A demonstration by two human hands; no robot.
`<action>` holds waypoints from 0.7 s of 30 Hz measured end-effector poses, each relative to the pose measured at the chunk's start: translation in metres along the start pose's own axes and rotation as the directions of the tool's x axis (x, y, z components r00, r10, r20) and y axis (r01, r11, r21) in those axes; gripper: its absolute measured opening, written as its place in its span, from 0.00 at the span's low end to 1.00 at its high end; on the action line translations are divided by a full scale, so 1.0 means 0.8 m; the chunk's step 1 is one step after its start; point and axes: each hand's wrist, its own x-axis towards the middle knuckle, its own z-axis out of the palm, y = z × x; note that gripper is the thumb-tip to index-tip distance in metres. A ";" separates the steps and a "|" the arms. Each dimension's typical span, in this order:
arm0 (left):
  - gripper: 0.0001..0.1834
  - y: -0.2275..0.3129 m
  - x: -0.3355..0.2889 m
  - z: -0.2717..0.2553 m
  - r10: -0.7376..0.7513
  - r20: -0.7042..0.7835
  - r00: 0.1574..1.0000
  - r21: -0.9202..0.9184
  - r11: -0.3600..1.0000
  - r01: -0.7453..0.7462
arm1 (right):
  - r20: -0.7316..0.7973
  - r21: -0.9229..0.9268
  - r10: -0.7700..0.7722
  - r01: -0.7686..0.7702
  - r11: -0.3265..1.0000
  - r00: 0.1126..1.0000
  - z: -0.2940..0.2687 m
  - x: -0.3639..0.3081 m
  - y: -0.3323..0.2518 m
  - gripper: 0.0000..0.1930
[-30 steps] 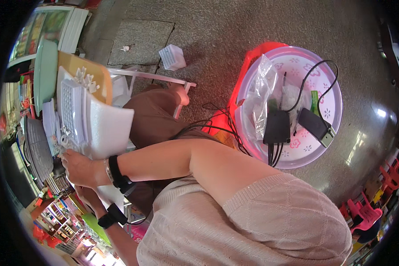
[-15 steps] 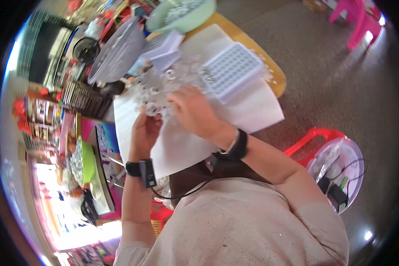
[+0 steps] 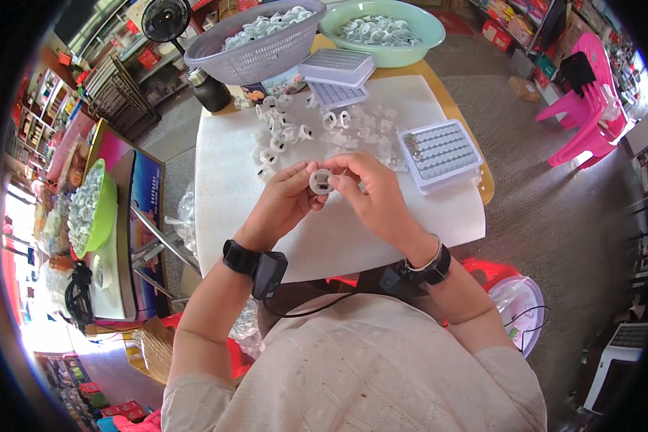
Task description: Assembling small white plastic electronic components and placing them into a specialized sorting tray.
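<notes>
Above the near middle of the white-covered table (image 3: pixel 230 216), my left hand (image 3: pixel 279 201) grips a small round white plastic part (image 3: pixel 321 183) with a dark centre. Thumb and fingers of my right hand (image 3: pixel 376 196) are closed on the same part from the other side. Beyond my hands lie several loose white ring-shaped parts (image 3: pixel 286 133) with dark slots. To their right, small translucent clear pieces (image 3: pixel 373 128) are scattered. A pale lavender tray (image 3: pixel 446 157) with rows of slots sits right of my right hand, with small metal bits (image 3: pixel 413 147) at its left end.
A purple basket (image 3: pixel 248 66) and a pale green basin (image 3: pixel 389 55), both full of white parts, stand at the table's far end. Stacked lavender trays (image 3: pixel 338 63) and a black bottle (image 3: pixel 210 93) are nearby. A bright green basin (image 3: pixel 106 214) stands left; pink chairs (image 3: pixel 590 108) stand right.
The view has turned and steadied. My right hand, earlier apart from my left, has come to the round white part that my left hand holds.
</notes>
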 end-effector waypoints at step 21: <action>0.15 -0.001 0.049 -0.036 0.093 0.041 0.995 -0.289 0.954 -0.077 | -0.203 -0.345 0.217 -0.277 0.897 0.955 -0.051 0.027 0.006 0.05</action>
